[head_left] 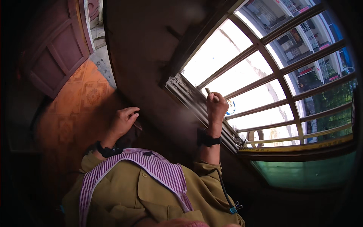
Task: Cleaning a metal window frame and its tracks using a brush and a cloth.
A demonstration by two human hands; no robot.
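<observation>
My right hand (216,108) is raised at the window, its fingers closed round a short, pale stick-like tool (207,91). The tool's upper end pokes out above the fist, close to the dusty window track (189,97); its other end is hidden by the fingers. Lower and to the left, my left hand (123,120) hangs in front of me, empty, with thumb and forefinger apart. Behind my right hand, a small blue-and-white round thing (231,107) is partly covered.
The barred window (276,72) fills the right side, with a yellow strip (302,146) along its lower frame and a brown ring-shaped thing (260,137) near the corner. Dark wall (140,56) runs alongside. At left are orange floor tiles (90,94) and a brown panelled door (58,53).
</observation>
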